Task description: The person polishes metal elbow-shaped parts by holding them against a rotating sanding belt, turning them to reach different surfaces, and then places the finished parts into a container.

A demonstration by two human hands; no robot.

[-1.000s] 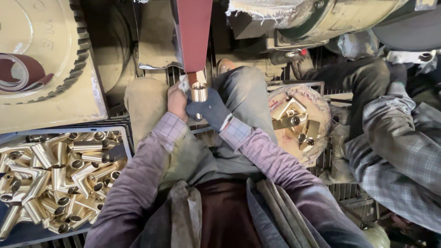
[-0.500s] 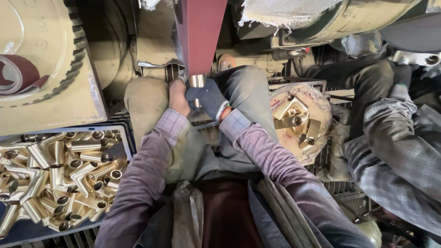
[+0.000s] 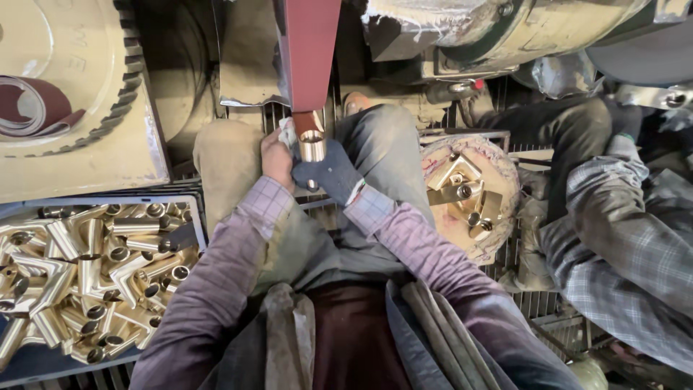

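Both hands meet just under the lower end of the dark red sanding belt [image 3: 309, 54], holding a short brass pipe fitting [image 3: 312, 146] with its open end facing up, right against the belt's bottom roller. The left hand [image 3: 276, 157], bare, is curled around the fitting's left side along with a scrap of pale cloth; the right hand [image 3: 330, 173], in a dark glove, is closed on it from below and right. A blue tray of brass fittings [image 3: 94, 267] lies to the left, and a round basket [image 3: 469, 195] with a few more to the right.
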